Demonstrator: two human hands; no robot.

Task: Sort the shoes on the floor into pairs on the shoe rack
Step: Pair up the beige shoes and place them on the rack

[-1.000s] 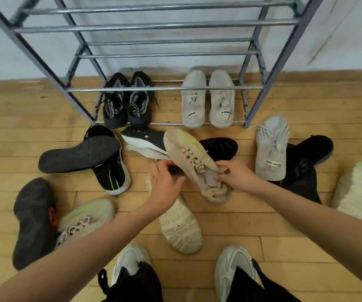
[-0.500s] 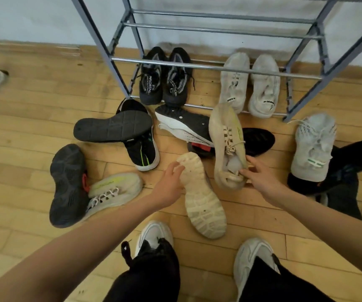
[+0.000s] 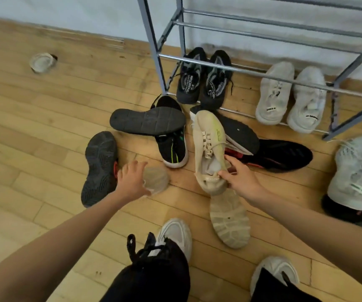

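Observation:
My right hand is shut on the heel end of a beige lace-up shoe, whose toe points toward the metal shoe rack. My left hand hovers with spread fingers over a second beige shoe, blurred and partly hidden, beside an upturned dark grey shoe. A third beige shoe lies sole up below my right hand. On the rack's bottom level stand a black pair and a white pair.
Loose on the wooden floor: a black sole-up shoe across a black green-striped shoe, a black white-soled shoe, a black-and-red shoe, a pale grey shoe on black ones. A lone pale shoe lies far left. My feet are below.
The view swung left. My left hand left the upturned beige sole and moved left over the beige shoe by the dark grey one. My right hand kept its hold on its shoe.

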